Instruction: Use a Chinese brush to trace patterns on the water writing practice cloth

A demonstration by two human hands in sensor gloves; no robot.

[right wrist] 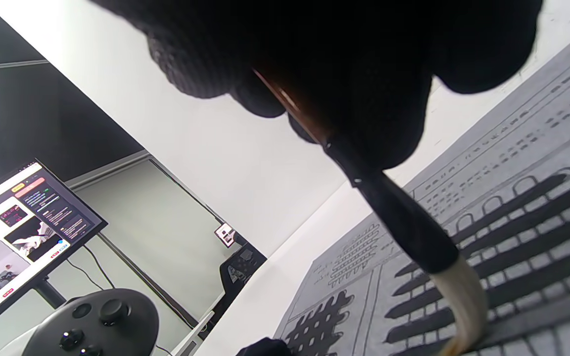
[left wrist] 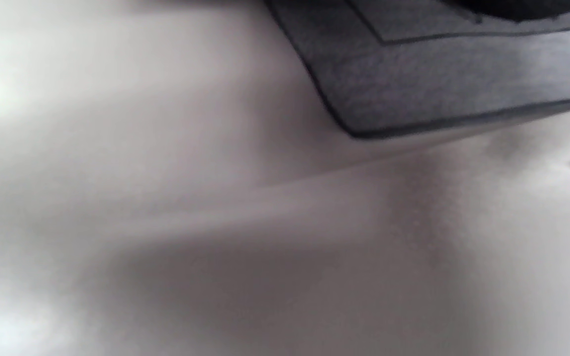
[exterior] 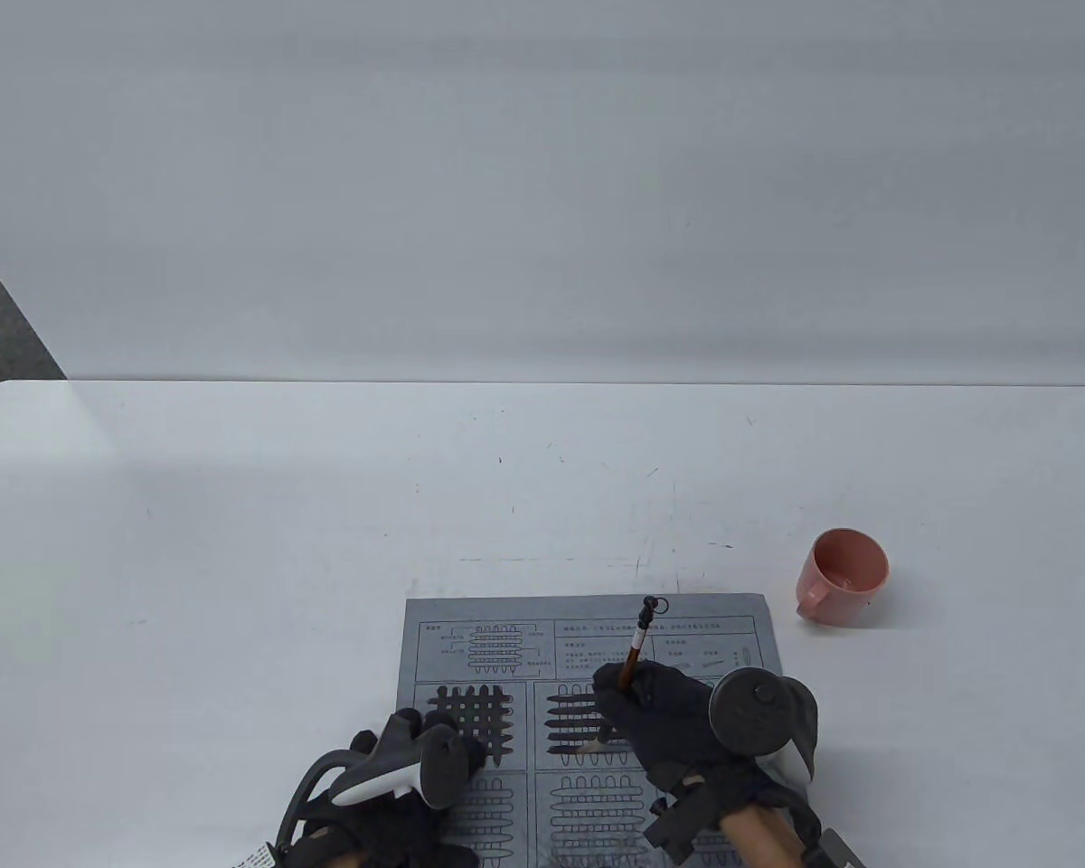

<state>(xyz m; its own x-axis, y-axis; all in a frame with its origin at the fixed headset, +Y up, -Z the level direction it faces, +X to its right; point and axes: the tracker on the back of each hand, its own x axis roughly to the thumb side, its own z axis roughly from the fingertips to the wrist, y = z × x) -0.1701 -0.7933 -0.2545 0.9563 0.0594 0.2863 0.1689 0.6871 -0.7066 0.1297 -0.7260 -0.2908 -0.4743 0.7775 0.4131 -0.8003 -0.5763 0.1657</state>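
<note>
Nearest the bench (exterior: 235, 506) edge, the left hand (exterior: 389, 768) rests on the lower-left of the grey water writing cloth (exterior: 588, 633) (can't tell how its fingers lie), while the right hand (exterior: 660, 714) pinches the Chinese brush (exterior: 635, 646) mid-shaft with its pale tuft bent onto the dark strokes in the 2nd panel. That brush looks light and stiff with a soft floppy tip, so I'd hold the reddish shaft, and the thin cloth probably slides unless pinned. Further back right there's a glossy pink mug (exterior: 843, 575).
</note>
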